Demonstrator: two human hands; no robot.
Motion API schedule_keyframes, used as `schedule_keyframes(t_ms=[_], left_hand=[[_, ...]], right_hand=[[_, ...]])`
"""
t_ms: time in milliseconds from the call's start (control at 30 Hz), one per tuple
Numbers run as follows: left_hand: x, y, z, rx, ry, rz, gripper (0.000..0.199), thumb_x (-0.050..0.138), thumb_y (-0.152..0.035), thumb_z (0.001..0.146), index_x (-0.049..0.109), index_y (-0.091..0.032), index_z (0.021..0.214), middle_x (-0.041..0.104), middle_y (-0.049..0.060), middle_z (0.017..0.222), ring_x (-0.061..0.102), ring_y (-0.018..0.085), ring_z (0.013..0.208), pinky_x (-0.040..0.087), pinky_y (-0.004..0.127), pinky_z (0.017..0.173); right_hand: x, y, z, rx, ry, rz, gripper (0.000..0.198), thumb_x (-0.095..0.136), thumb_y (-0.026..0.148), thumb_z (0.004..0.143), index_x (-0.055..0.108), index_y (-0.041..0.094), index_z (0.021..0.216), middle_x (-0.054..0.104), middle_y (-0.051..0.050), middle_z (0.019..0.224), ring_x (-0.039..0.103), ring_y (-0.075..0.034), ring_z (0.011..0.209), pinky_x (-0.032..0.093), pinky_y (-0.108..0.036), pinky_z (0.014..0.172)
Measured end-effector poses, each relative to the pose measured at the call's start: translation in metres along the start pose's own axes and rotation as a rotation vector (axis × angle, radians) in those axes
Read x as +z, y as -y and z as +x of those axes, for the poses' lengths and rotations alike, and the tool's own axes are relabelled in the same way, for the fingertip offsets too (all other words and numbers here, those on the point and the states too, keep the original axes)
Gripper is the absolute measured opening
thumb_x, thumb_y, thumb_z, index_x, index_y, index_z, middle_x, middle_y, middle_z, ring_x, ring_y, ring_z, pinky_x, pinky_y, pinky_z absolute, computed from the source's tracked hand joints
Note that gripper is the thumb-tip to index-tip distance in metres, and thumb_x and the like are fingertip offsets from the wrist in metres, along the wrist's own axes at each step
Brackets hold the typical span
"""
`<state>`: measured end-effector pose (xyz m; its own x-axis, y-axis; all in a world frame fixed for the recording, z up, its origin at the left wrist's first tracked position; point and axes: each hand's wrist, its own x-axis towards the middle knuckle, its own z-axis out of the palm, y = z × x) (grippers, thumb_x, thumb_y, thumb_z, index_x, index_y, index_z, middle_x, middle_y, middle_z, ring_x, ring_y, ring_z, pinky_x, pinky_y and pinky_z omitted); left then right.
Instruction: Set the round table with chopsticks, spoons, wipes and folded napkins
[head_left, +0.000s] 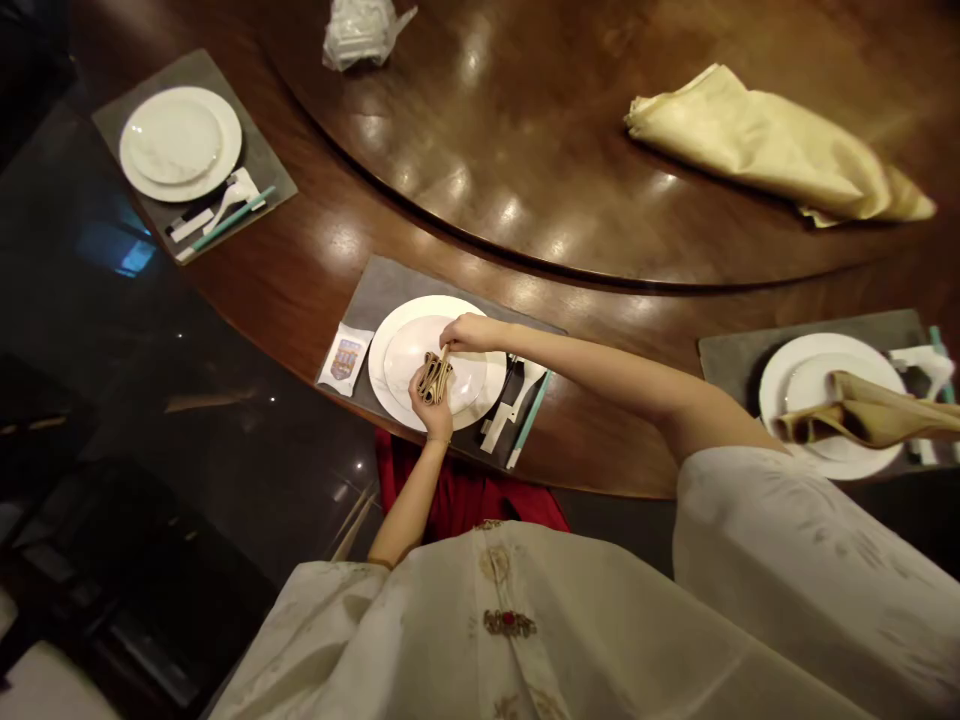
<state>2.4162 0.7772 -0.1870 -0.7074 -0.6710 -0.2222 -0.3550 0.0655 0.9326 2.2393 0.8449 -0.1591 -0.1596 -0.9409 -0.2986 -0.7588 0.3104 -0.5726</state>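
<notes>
Above the middle place setting, my left hand [431, 403] is closed round a gold cloth napkin [435, 378] gathered into narrow pleats. My right hand [469, 334] pinches the napkin's upper end from the far side. Beneath both hands lies a small white plate [472, 375] stacked on a larger white plate [383, 385]. These rest on a grey placemat [397, 280]. To their left is a white printed packet [346, 358]. A white spoon [523, 388] and a teal-and-white chopstick sleeve [530, 420] lie at their right.
A wooden turntable [525, 150] carries a folded yellow cloth [765, 145] and a plastic-wrapped bundle [362, 32]. Another setting with white plates [180, 140] is at the left. At the right, a gold napkin [862, 410] stands over plates [776, 370].
</notes>
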Motion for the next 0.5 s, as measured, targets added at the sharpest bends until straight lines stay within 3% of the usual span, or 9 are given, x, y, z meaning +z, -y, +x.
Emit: schedule_keyframes(t_ms=[133, 200, 267, 367, 500], left_hand=[[-0.009, 0.007, -0.020, 0.033, -0.002, 0.057, 0.085, 0.063, -0.011, 0.073, 0.013, -0.020, 0.141, 0.029, 0.020, 0.146, 0.033, 0.025, 0.136, 0.033, 0.043, 0.111], [-0.017, 0.011, -0.040, -0.012, 0.002, 0.061, 0.093, 0.064, -0.011, 0.071, 0.005, -0.020, 0.143, 0.018, 0.020, 0.151, 0.025, 0.024, 0.139, 0.028, 0.042, 0.113], [-0.025, 0.015, -0.063, -0.096, 0.042, -0.022, 0.093, 0.059, -0.010, 0.074, -0.001, -0.023, 0.144, 0.014, 0.019, 0.152, 0.028, 0.023, 0.138, 0.031, 0.040, 0.112], [-0.036, 0.017, -0.084, -0.259, 0.097, -0.215, 0.086, 0.054, -0.011, 0.078, 0.001, -0.031, 0.143, 0.021, 0.017, 0.151, 0.044, 0.021, 0.128, 0.039, 0.037, 0.106], [-0.057, 0.011, -0.081, -0.359, 0.001, -0.314, 0.073, 0.060, -0.024, 0.079, 0.020, -0.034, 0.138, 0.038, 0.012, 0.143, 0.054, 0.023, 0.118, 0.044, 0.040, 0.101]], right_hand=[[0.002, -0.005, 0.008, -0.075, 0.006, -0.046, 0.024, 0.051, 0.017, 0.080, 0.070, 0.017, 0.094, 0.070, -0.007, 0.089, 0.060, -0.015, 0.077, 0.037, -0.023, 0.073], [0.001, -0.006, 0.010, -0.100, 0.016, -0.043, 0.025, 0.050, 0.017, 0.080, 0.070, 0.017, 0.093, 0.070, -0.006, 0.089, 0.059, -0.014, 0.077, 0.037, -0.023, 0.073], [0.001, -0.005, 0.009, -0.111, 0.023, -0.032, 0.026, 0.050, 0.017, 0.080, 0.070, 0.017, 0.097, 0.069, -0.006, 0.090, 0.059, -0.014, 0.078, 0.038, -0.023, 0.073], [-0.002, -0.007, -0.002, -0.115, -0.018, -0.022, 0.043, 0.055, 0.020, 0.079, 0.058, 0.018, 0.122, 0.068, -0.007, 0.096, 0.060, -0.015, 0.081, 0.039, -0.023, 0.074], [-0.021, -0.035, -0.044, -0.030, -0.148, -0.051, 0.058, 0.057, 0.029, 0.080, 0.043, 0.022, 0.137, 0.061, -0.009, 0.119, 0.061, -0.015, 0.086, 0.042, -0.023, 0.073]])
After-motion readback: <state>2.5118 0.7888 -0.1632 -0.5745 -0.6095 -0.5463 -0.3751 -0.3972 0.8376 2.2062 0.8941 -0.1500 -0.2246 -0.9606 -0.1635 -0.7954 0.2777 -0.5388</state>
